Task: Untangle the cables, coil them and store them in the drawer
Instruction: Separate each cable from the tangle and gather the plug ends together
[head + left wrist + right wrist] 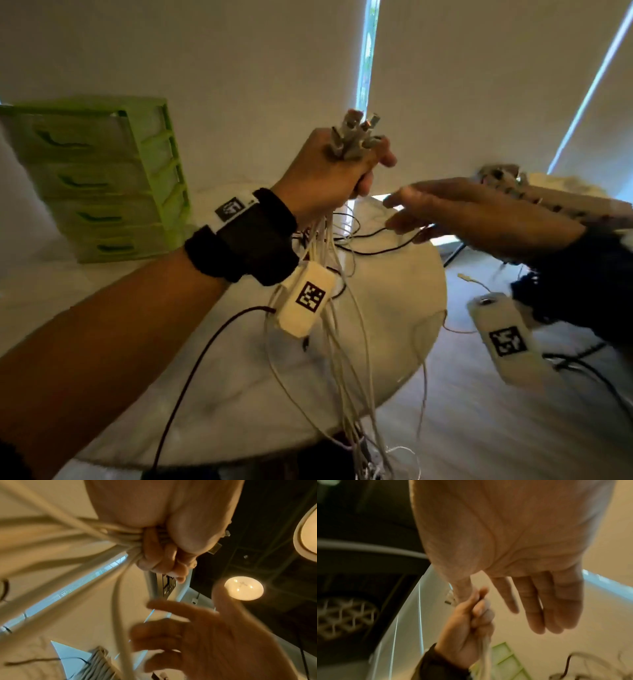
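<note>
We see a round white table (394, 308) with faint marble veining, its curved edge running down the right side above a grey wood-look floor (479, 428). At the table's far left stands a green drawer unit (102, 178) with four translucent drawers, all pushed in. Thin black and white cables (363, 251) lie loosely on the tabletop near its far edge, and white strands trail over the near rim. On the floor beside the table we make out a white cable end (467, 277) and dark cables (582, 366) further right.
</note>
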`<state>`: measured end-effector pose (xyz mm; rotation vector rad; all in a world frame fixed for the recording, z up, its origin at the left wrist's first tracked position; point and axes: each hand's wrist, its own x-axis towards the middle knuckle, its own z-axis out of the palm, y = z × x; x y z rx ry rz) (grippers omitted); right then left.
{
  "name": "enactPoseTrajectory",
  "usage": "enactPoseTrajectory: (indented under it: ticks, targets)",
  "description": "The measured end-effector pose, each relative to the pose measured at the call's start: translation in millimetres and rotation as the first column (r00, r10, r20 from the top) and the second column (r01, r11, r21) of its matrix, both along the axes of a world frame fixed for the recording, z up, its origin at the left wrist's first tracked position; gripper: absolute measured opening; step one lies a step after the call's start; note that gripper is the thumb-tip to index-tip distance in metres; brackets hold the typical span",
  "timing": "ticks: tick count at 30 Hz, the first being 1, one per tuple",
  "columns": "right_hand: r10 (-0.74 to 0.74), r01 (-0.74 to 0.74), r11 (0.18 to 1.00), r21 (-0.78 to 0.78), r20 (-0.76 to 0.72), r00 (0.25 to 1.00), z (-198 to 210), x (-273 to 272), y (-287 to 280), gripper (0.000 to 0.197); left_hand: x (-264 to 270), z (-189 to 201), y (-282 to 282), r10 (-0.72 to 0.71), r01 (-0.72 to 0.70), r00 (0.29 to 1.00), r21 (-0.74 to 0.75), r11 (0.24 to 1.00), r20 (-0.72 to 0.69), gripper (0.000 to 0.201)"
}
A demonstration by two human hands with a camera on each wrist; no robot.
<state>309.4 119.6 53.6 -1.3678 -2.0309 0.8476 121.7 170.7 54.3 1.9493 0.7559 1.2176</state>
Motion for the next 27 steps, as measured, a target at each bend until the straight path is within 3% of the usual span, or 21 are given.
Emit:
enactPoseTrajectory:
  ticks: [4,9,11,13,15,18,21,23,24,25,27]
  targets:
    - [0.078,-0.094,0.988,-0.122,-0.13,0.988,-28,-31,7,0.064,26,-1,-12,-0.011,0.011,1.0,-0.038,0.999,0.011,0.028]
    - [0.122,-0.227,0.953,-0.203,-0.428,0.895,-53,-25,9,0.011,39,-7,-14,-0.106,0.181,0.961,-0.292,0.939,0.255,0.042]
    - [0.147,-0.237,0.945,-0.226,-0.352,0.924,-64,-11,8,0.013,44,-10,-13,-0.171,0.289,0.932,-0.373,0.882,0.32,0.052]
    - [0.142,-0.186,0.947,-0.261,-0.178,0.974,-79,8,11,0.022,49,-12,-14,-0.247,0.399,0.897,-0.434,0.808,0.365,0.06]
    - [0.076,-0.069,0.946,-0.316,0.01,0.997,-93,30,15,0.036,53,-14,-15,-0.301,0.477,0.864,-0.461,0.748,0.405,0.065]
    - [-0.048,0.142,0.94,-0.31,0.293,0.955,-108,62,24,0.043,56,-15,-12,-0.346,0.558,0.818,-0.488,0.671,0.46,0.067]
    - [-0.243,0.35,0.931,-0.103,0.541,0.805,-117,96,37,0.041,59,-19,-6,-0.356,0.579,0.808,-0.519,0.629,0.47,0.067]
    - [-0.549,0.54,0.817,0.204,0.563,0.618,-121,117,44,0.045,62,-22,-4,-0.365,0.578,0.81,-0.52,0.629,0.459,0.067]
    - [-0.678,0.583,0.73,0.357,0.494,0.545,-122,126,45,0.046,63,-23,-3,-0.361,0.577,0.81,-0.515,0.634,0.463,0.067]
    - [-0.772,0.604,0.635,0.482,0.366,0.52,-124,132,45,0.046,64,-23,-2,-0.347,0.573,0.81,-0.508,0.643,0.473,0.066]
    - [-0.824,0.627,0.51,0.589,0.125,0.552,-131,136,38,0.044,62,-23,4,-0.308,0.554,0.812,-0.488,0.675,0.495,0.066]
